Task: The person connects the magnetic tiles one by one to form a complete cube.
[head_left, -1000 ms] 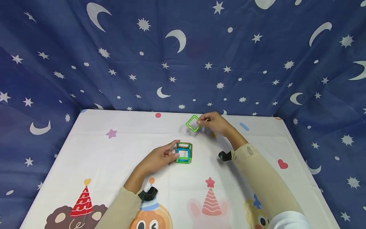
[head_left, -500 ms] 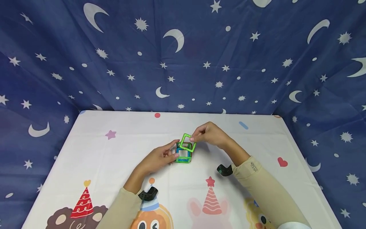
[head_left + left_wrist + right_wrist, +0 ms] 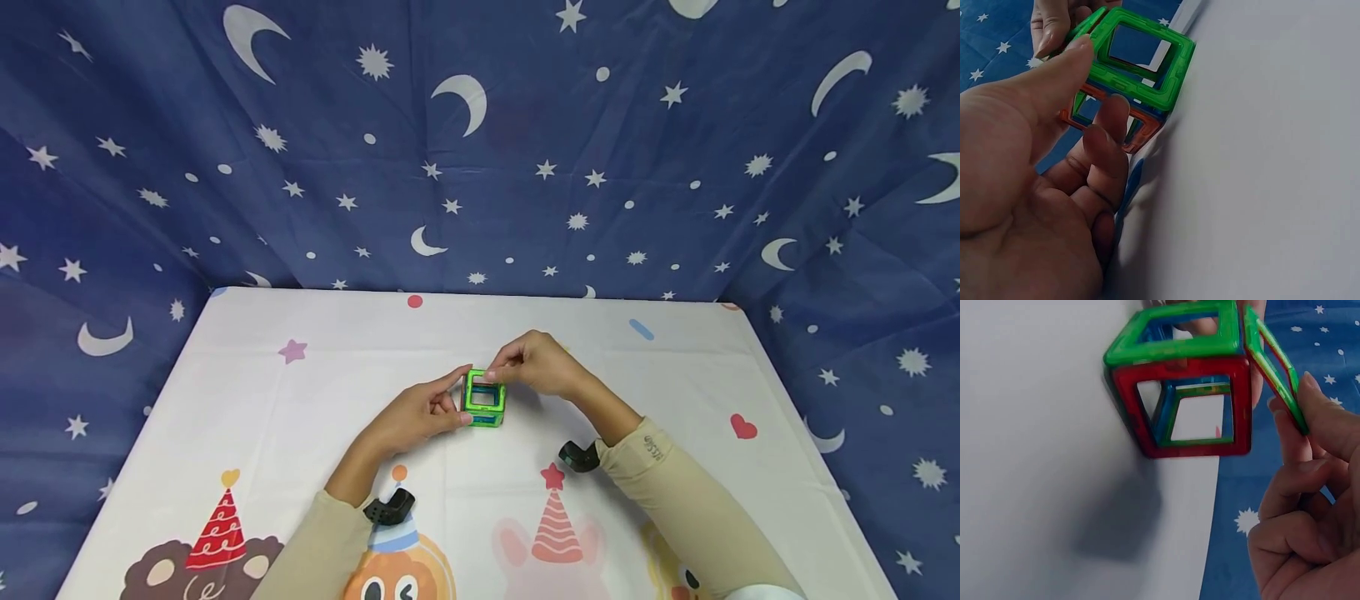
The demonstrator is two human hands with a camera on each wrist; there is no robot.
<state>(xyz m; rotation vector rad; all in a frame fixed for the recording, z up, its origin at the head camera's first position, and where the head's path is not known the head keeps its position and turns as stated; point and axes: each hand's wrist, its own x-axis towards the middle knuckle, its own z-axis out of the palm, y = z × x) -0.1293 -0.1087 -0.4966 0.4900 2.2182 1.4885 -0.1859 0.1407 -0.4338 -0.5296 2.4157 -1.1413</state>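
Observation:
A small cube of magnetic tiles (image 3: 487,422), with green, red and blue open-framed sides, stands on the white tablecloth. My left hand (image 3: 412,417) grips its left side, thumb at the near side and index finger at the far corner. In the left wrist view, a green side of the cube (image 3: 1175,75) faces the camera beside the thumb. My right hand (image 3: 543,364) pinches a green square magnetic tile (image 3: 1275,384) by one edge between thumb and fingers. That tile lies over the cube's top, still tilted, one end close against the cube's upper edge in the right wrist view.
The white tablecloth (image 3: 360,350) bears printed stars, hearts and party-hat animals. A dark blue curtain (image 3: 510,150) with moons and stars rises behind the table and at both sides. Each wrist wears a black camera mount, such as the left mount (image 3: 390,507).
My right hand has brought the green tile from behind the cube toward me, down onto its top. The left hand has stayed on the cube, its thumb slightly lower.

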